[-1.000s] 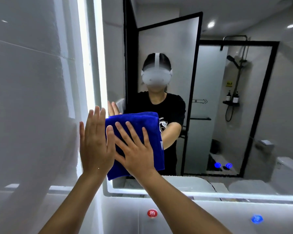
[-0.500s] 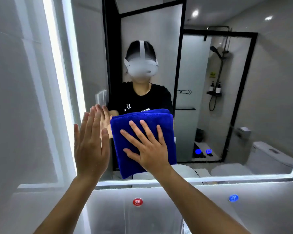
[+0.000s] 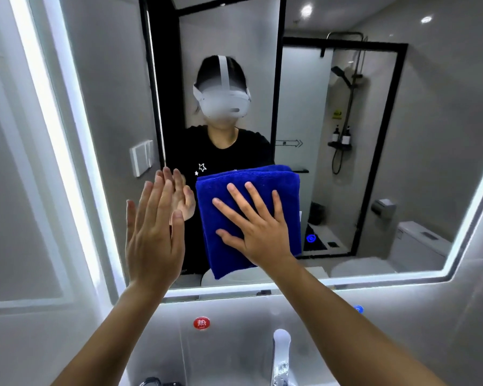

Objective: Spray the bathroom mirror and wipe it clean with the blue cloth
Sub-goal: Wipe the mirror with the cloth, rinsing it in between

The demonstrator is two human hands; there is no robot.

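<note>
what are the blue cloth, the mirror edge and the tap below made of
Folded blue cloth: looks like microfibre or terry, going by its fuzzy matte pile and soft rounded folds. Rectangular wall mirror: glass with a frosted, backlit strip glowing white along its edge. Silver tap: seems polished, chromed metal, since it shows bright highlights; plated plastic cannot be ruled out. The right hand presses the cloth flat on the glass.
</note>
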